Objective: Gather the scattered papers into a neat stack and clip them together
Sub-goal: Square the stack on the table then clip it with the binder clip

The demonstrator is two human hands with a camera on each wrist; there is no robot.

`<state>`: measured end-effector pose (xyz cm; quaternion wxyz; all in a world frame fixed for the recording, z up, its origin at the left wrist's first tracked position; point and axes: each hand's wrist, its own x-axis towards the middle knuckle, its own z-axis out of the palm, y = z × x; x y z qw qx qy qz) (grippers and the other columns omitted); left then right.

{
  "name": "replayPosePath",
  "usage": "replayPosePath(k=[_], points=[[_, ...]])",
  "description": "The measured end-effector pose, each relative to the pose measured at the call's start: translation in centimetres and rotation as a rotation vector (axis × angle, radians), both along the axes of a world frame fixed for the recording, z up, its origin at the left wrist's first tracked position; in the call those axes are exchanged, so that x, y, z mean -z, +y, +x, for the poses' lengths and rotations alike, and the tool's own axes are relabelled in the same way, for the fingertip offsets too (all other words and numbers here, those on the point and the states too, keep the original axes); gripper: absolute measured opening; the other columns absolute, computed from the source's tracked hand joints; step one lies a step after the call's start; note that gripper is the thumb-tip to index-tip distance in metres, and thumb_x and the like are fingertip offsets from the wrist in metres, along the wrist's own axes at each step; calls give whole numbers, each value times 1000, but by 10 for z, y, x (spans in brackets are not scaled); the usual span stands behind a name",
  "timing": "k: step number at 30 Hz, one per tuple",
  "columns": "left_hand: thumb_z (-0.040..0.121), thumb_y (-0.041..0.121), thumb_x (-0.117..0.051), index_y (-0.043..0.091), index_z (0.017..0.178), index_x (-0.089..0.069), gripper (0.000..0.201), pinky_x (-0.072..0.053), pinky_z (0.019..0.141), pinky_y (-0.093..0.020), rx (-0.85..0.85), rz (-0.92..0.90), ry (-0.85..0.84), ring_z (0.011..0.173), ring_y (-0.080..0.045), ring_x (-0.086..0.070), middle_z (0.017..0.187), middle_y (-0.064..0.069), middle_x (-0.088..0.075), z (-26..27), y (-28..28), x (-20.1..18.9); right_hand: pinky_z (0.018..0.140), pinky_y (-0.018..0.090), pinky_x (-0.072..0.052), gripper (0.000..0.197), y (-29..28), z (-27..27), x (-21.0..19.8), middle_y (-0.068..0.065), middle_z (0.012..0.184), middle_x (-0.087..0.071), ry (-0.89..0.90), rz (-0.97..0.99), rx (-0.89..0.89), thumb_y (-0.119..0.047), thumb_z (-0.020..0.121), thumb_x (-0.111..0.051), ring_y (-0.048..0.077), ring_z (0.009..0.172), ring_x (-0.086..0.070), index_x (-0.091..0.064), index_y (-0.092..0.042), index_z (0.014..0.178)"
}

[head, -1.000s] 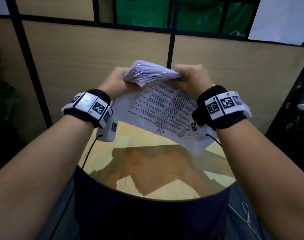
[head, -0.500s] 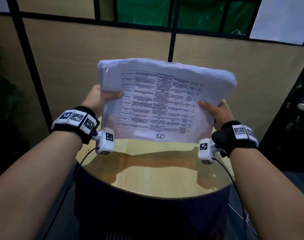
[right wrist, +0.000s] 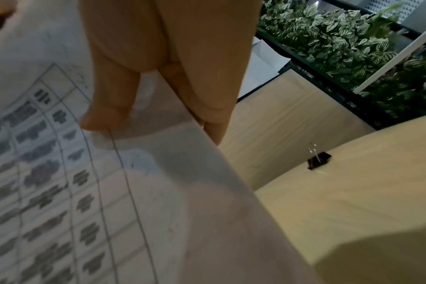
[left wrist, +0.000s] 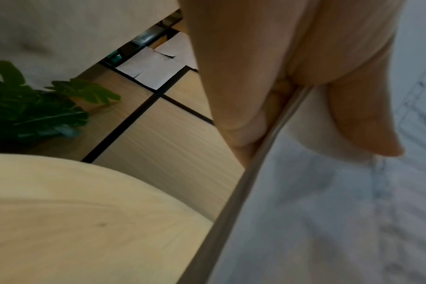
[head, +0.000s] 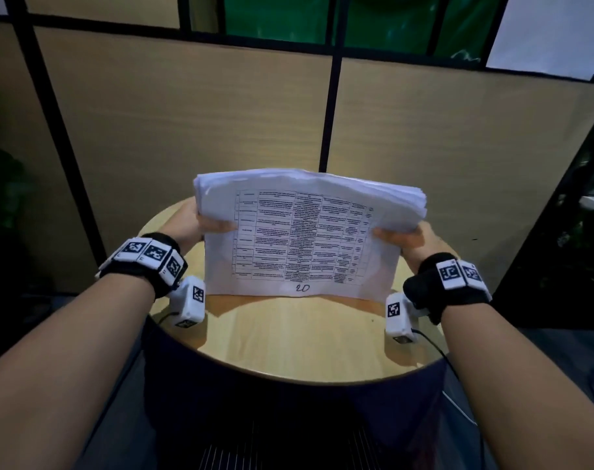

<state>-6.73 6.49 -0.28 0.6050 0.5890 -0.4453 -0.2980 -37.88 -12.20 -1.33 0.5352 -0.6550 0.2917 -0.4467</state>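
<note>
You hold the stack of papers (head: 309, 239) upright on its long edge in both hands, its lower edge meeting the round wooden table (head: 288, 344) around the middle of the top, with the far edge of the table hidden behind the sheets. Your left hand (head: 193, 225) grips the stack's left side, thumb pressed on the front sheet and fingers (left wrist: 243, 123) curled behind it; in the left wrist view the paper's edge runs between thumb and fingers. Your right hand (head: 410, 239) grips the right side the same way, the thumb lying over the printed table on the front page and the fingers (right wrist: 207, 92) wrapped round the back. The front sheet shows a grid of printed text and a handwritten "20" near its bottom edge. The top of the stack bows toward you, and the sheet edges at the upper right are fanned, not flush. A black binder clip (right wrist: 318, 160) with silver handles stands on the table near its right edge, well apart from the papers and from your right hand. Beyond the table stands a tan partition (head: 187, 130) with black framing, and leafy plants (right wrist: 353, 38) fill a black rack to your right.
</note>
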Motion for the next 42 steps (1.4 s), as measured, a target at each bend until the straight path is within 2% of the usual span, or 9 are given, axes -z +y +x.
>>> replayPosePath(k=[8,12,15,17,20,24,28,32,42], points=[[40,26,-90,12,112,-61,80,-50,94,-48,-163,-30,-1,100,-22,-65,118,-13,-66,5,-7,-5,53,18,-51,18,-2,13,-19,-12,55,-68,-9,-38,181,3,74,-72,-1,48,-60,-65,-12,80],[59,27,-86,28,149,-8,120,-20,116,-44,-431,-153,-350,144,-22,-17,158,-9,-11,-4,-8,-51,59,10,-43,10,3,25,-70,-18,55,-56,50,-344,244,2,77,-70,-14,53,-46,-67,-8,77],[55,28,-87,28,149,-6,124,-12,116,-41,-315,-152,-742,145,-21,-11,158,-6,-7,-32,-18,-91,59,14,-40,9,31,41,-114,-9,62,-60,41,-609,161,-13,76,-65,-3,60,-47,-66,-4,77],[60,18,-85,23,142,-34,96,-32,106,-31,-146,-79,-793,129,-16,-39,143,-4,-40,-46,-25,-105,54,14,-34,20,43,53,-129,-1,64,-54,216,-925,207,-19,75,-60,1,63,-43,-67,0,74],[69,1,-77,19,60,-61,26,-44,61,-16,-64,-125,-562,58,4,-51,62,10,-56,-50,-36,-103,66,25,-37,13,51,62,-133,-7,64,-54,242,-1169,326,-18,77,-63,16,69,-54,-66,-6,74],[53,14,-86,13,70,-63,29,-45,73,-31,-76,-220,-261,74,-13,-57,75,0,-64,-37,-27,-80,109,32,-27,72,40,53,-110,6,135,-52,58,-1003,721,-35,65,-76,25,131,-42,-52,-14,130],[34,35,-92,14,92,-67,66,-55,85,-37,29,-233,-20,96,-22,-67,98,-4,-71,-34,-18,-62,104,19,-37,109,38,52,-73,7,142,-42,-150,-387,230,-24,63,-85,13,126,-48,-18,-13,148],[48,21,-86,14,97,-65,54,-55,86,-34,67,-195,-6,93,-15,-69,100,-2,-71,-50,-18,-54,75,19,-57,54,38,53,-57,-1,90,-69,-96,-62,10,-11,71,-79,1,72,-70,-57,3,118],[71,19,-77,7,115,-58,49,-47,96,-50,-135,-233,-108,106,-28,-62,112,-12,-67,-63,-31,-44,83,34,-55,23,47,62,-60,13,96,-65,-161,-274,113,-5,79,-72,23,87,-63,-63,-10,99]])
